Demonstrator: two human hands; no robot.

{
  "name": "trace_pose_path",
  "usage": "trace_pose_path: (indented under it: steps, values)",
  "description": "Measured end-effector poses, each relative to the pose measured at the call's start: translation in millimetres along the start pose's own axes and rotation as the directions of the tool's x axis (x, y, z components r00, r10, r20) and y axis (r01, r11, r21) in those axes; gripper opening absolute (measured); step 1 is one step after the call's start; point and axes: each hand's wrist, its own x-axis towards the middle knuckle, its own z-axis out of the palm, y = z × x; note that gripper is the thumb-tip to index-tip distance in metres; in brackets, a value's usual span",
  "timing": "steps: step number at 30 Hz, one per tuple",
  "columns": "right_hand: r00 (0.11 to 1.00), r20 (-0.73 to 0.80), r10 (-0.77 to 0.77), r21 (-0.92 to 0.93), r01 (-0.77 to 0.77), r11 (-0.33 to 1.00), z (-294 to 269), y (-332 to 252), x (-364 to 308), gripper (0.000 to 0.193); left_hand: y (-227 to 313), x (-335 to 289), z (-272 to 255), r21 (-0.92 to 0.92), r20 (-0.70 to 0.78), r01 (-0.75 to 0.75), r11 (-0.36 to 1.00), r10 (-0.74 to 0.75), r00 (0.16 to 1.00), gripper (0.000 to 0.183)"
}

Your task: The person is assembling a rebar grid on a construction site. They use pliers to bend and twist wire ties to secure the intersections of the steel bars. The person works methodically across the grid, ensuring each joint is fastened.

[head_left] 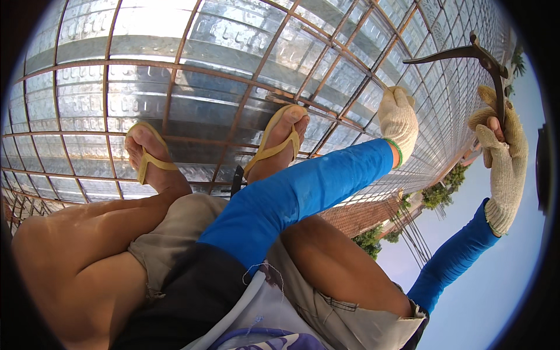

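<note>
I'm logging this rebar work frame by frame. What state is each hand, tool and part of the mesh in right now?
Left hand: gloved, fingers down on the rebar mesh.
Right hand: gloved, shut on the pincers, raised off the mesh.
Pincers: held with the head up, touching no bar; whether the jaws are open cannot be told.
Rebar mesh: rusty bars crossed in a grid over the corrugated metal decking.
Flip-flops: on both feet, standing on the bars.

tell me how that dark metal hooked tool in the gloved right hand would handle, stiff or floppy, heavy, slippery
The hooked tool looks like solid dark metal, so probably stiff and fairly heavy for its slim size. Its long arm juts far past the right hand, so it may feel top-heavy. The knit glove likely keeps the smooth shaft from slipping.
</note>
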Motion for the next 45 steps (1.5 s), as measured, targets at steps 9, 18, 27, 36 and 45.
trace_pose_path:
  steps: [9, 18, 27, 36, 45]
  values:
    - [0.987, 0.154, -0.038, -0.150, 0.061, 0.987, -14, -31, 1, 0.055, -26, -56, -30, 0.517, 0.504, -0.289, 0.806, -0.015, 0.863, 0.043]
    - [0.766, 0.643, -0.015, 0.206, -0.154, 0.966, 30, -16, -7, 0.055, 135, 4, -168, 0.679, 0.565, -0.735, -0.003, -0.636, 0.525, 0.038]
    - [0.555, 0.828, -0.081, 0.303, -0.322, 0.897, 111, -42, 33, 0.061, 121, -26, -135, 0.327, 0.220, -0.320, 0.889, 0.258, 0.941, 0.037]
    - [0.634, 0.762, -0.131, 0.255, -0.109, 0.961, 149, -56, 52, 0.056, 96, -52, -110, -0.130, 0.065, 0.166, 0.977, -0.159, 0.985, 0.031]
    - [0.593, 0.802, -0.071, 0.197, -0.150, 0.969, 147, -62, 62, 0.047, 109, -47, -103, -0.066, 0.117, 0.132, 0.989, -0.124, 0.985, 0.035]
